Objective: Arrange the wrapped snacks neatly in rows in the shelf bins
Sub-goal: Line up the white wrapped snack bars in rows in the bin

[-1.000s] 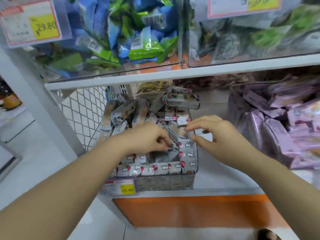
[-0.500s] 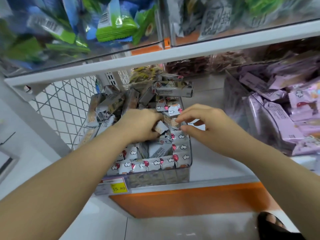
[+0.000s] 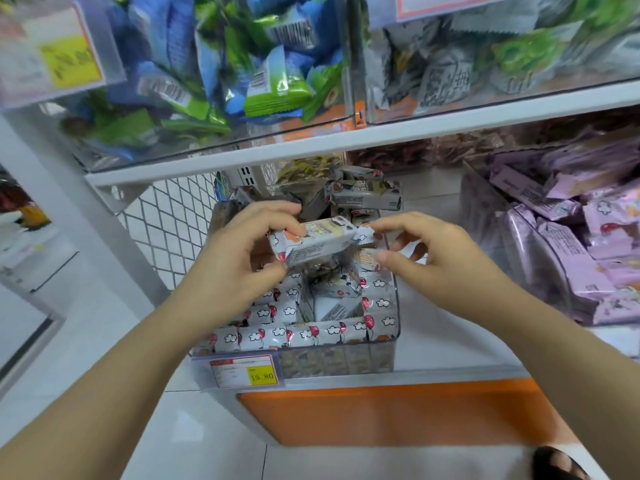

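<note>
Blurred unreadable at 10 o'clock: yellow price tag (image 3: 65,60). Clipped by top edge at 1 o'clock: second price label (image 3: 446,3). Clipped at 5 o'clock: dark object (image 3: 557,462), unidentifiable. Left end of snack bar (image 3: 318,240) covered by left hand (image 3: 239,261). Grip of right hand (image 3: 440,261) on it: indeterminate.

Clear shelf bin (image 3: 395,308), partly ordered.
Cloud-and-balloon wrapped snacks (image 3: 313,333) stand in rows along front and sides; loose ones heaped behind; one snack bar (image 3: 317,243) held lengthwise above.
</note>
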`<state>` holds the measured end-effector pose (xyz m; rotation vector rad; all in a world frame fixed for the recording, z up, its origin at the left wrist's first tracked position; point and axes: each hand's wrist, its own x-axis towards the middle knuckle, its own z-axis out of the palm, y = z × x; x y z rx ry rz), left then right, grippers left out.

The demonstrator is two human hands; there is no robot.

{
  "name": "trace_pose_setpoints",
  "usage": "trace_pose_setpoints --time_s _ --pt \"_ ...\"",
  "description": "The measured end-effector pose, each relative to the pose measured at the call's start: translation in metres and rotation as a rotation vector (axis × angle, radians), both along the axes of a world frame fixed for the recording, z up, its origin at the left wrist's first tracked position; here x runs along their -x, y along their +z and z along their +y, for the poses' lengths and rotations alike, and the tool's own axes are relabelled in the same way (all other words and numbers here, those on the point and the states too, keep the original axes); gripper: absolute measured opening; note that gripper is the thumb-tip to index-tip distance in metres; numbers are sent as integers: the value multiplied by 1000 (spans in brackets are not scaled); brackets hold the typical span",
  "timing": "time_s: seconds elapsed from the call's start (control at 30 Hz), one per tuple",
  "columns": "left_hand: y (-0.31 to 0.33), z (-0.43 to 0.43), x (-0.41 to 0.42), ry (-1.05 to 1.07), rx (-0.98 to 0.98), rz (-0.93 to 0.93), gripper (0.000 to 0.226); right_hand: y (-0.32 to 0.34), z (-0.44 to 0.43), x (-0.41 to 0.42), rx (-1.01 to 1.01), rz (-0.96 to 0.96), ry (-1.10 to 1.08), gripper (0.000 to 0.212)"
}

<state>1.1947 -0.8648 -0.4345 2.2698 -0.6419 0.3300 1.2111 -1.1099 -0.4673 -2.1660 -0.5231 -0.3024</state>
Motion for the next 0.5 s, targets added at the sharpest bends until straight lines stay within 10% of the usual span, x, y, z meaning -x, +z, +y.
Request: trace_pose_setpoints --time_s 0.13,0.37,0.5 --pt "4 -12 15 -113 61 69 53 8 2 10 -106 135 98 57" --pt "5 -25 10 -83 92 202 50 15 -11 13 -328 207 95 29" --pt "-2 -28 -20 -23 -254 451 24 9 -34 9 -376 136 -98 21"
